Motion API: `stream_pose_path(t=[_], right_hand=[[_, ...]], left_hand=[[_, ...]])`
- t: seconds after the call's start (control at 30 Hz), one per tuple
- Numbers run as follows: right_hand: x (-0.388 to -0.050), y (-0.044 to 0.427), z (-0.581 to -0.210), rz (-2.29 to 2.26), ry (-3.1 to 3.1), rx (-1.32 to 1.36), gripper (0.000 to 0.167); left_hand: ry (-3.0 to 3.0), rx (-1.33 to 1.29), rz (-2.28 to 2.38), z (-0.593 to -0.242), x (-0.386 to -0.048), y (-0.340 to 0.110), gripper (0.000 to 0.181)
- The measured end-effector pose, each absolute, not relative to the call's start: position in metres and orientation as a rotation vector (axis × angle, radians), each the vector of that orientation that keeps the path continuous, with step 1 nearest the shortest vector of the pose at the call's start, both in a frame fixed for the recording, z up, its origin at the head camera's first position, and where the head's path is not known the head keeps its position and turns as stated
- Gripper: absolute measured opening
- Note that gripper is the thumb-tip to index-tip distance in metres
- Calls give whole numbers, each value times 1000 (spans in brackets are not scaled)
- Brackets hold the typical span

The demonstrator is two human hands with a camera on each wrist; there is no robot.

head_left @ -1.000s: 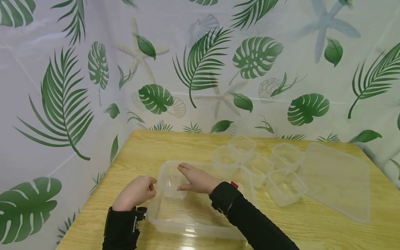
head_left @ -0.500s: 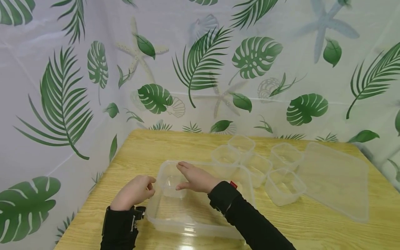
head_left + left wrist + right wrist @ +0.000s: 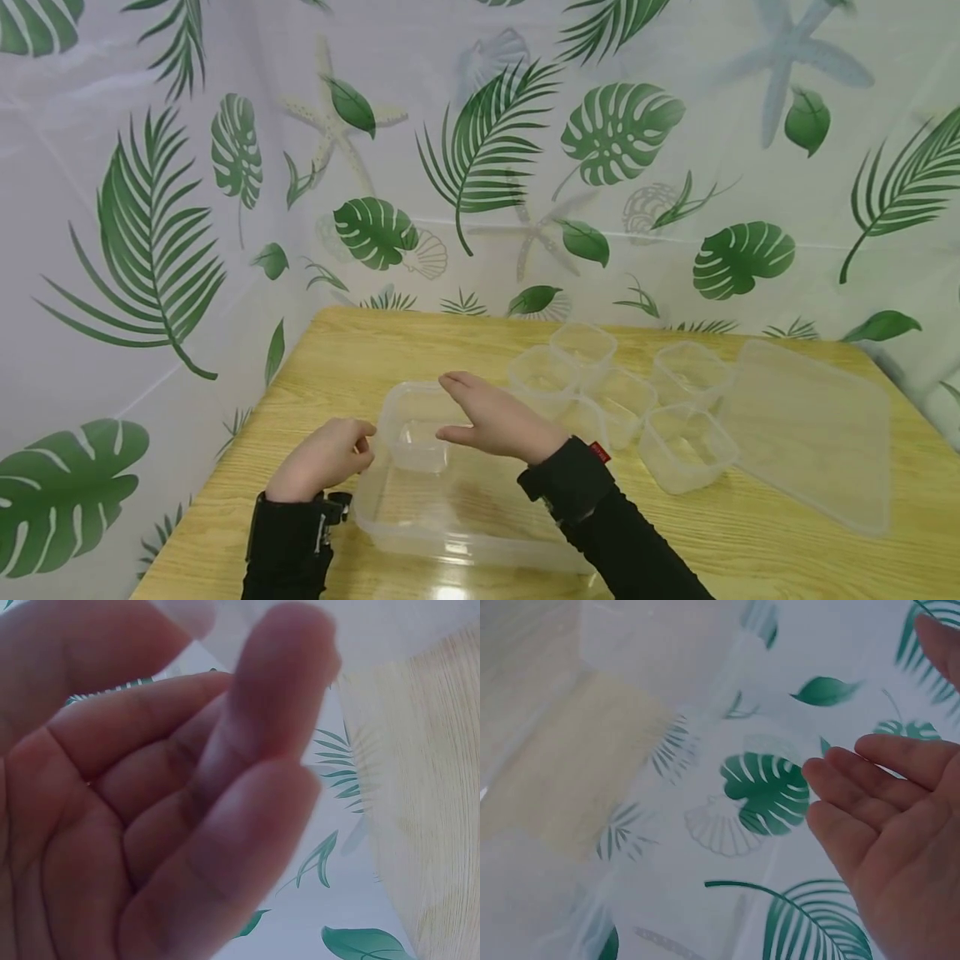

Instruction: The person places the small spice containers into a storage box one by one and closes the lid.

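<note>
A large clear plastic storage box (image 3: 480, 546) stands without a cover on the table. Inside its far left corner sits a small clear plastic container (image 3: 420, 454). My left hand (image 3: 322, 460) is at the box's left side and pinches its rim; in the left wrist view the fingertips meet the translucent plastic (image 3: 390, 637). Over the box is my right hand (image 3: 498, 417), palm turned left, fingers straight and thumb apart. It holds nothing, just right of the small container. The right wrist view also shows that hand (image 3: 900, 810) with nothing in its grasp.
Several more small clear containers (image 3: 688, 450) are grouped behind and right of the box. A flat translucent lid (image 3: 817, 442) lies at the right of the wooden table (image 3: 390, 342). Leaf-printed white sheeting (image 3: 480, 283) rises behind the table and along its left.
My right hand has lifted away from the small container and shifted right and slightly up. My left hand stays at the box's left rim. The small container has stayed in its corner.
</note>
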State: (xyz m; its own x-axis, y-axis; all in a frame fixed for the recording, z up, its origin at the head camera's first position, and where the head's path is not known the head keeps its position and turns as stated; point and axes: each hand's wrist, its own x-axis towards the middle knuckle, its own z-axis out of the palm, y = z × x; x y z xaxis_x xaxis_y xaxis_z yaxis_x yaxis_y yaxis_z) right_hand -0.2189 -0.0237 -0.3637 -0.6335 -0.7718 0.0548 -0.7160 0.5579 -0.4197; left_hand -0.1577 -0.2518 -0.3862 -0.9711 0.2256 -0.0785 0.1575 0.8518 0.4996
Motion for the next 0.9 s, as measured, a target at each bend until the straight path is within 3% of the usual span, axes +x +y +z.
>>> stream_pose_path(t=[0.5, 0.9], right_hand=[[-180, 52, -351, -814, 2782, -1108, 72], [-171, 78, -357, -913, 2898, -1024, 70]], left_hand=[[2879, 321, 753, -385, -158, -253, 18], [2849, 324, 780, -384, -157, -254, 21]])
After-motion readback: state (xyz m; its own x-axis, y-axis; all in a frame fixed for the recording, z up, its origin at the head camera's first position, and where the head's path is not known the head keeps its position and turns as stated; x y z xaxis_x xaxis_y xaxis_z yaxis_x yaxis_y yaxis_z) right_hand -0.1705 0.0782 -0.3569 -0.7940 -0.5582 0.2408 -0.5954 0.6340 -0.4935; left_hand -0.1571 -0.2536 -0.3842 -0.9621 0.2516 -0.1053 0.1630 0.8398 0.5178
